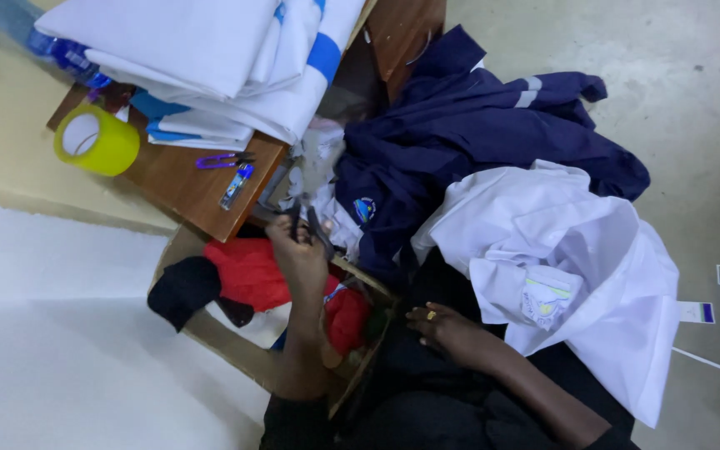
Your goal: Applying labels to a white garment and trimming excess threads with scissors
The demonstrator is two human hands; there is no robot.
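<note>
Our left hand [297, 250] grips dark scissors [308, 223], their blades pointing up beyond the fingers; our right hand [443, 327] rests relaxed.

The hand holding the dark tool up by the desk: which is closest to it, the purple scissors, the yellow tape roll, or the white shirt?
From the left hand:
1. Purple scissors, on the desk just up-left.
2. Yellow tape roll, at the desk's far left corner.
3. White shirt, far off to the right.
The last two are nearly level.

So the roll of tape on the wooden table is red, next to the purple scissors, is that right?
Not quite: the roll of tape is yellow, not red. The head view shows it on the wooden table, with the purple scissors beside it.
</note>
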